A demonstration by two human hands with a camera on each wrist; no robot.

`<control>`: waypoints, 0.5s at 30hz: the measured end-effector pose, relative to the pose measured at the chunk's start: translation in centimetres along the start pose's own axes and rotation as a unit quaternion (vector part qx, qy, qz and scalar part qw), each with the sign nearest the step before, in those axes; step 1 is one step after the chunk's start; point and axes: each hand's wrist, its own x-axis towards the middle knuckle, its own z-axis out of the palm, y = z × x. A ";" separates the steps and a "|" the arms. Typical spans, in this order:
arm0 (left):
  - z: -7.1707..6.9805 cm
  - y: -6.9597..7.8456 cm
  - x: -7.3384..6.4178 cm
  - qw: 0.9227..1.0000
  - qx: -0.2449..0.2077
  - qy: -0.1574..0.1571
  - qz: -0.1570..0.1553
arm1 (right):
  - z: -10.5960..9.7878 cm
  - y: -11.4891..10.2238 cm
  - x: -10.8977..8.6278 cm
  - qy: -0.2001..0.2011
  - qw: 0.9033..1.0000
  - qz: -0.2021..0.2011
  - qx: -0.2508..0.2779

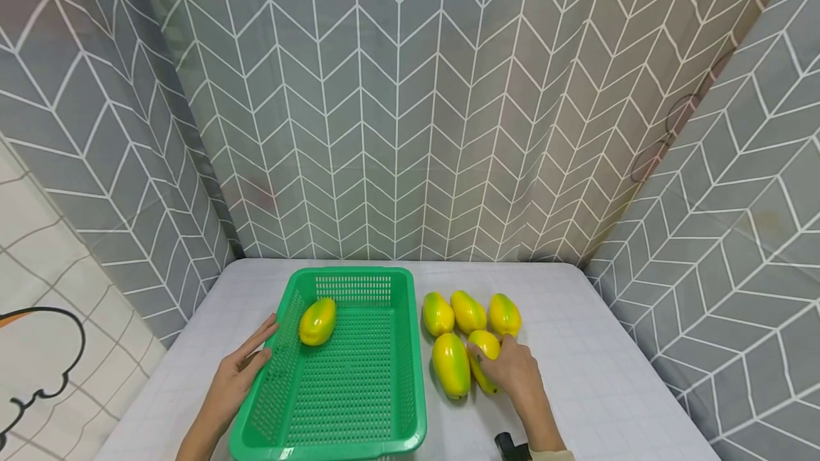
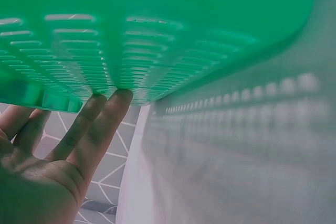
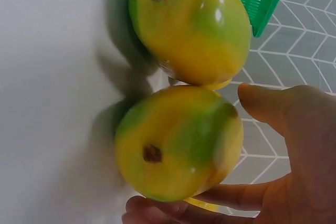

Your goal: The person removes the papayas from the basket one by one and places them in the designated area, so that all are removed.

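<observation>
A green plastic basket stands on the table with one yellow-green mango inside, near its left wall. My left hand rests against the outside of that wall; in the left wrist view its extended fingertips touch the slotted side. To the right of the basket lie several mangoes in two rows. At the near row's right end, my right hand holds a mango, the thumb on one side and curled fingers on the other. Beside it lies another mango, close to the held one.
Behind those two are three more mangoes, at left, middle and right. A white cloth covers the table. Patterned grey curtains hang behind and at the sides.
</observation>
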 end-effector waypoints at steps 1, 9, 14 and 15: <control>0.0 0.0 0.0 1.000 0.000 0.000 0.001 | 0.0 0.0 0.0 -0.002 1.000 -0.001 0.001; 0.0 -0.1 0.1 1.000 -0.005 -0.001 0.011 | -0.7 -0.1 0.2 0.017 0.999 -0.031 -0.022; 0.0 -0.1 0.1 1.000 -0.007 0.000 0.012 | -1.2 -0.5 0.2 0.053 0.996 -0.054 -0.041; 0.0 -0.1 0.1 1.000 -0.007 0.001 0.011 | -1.3 -0.6 0.3 0.057 0.996 -0.056 -0.041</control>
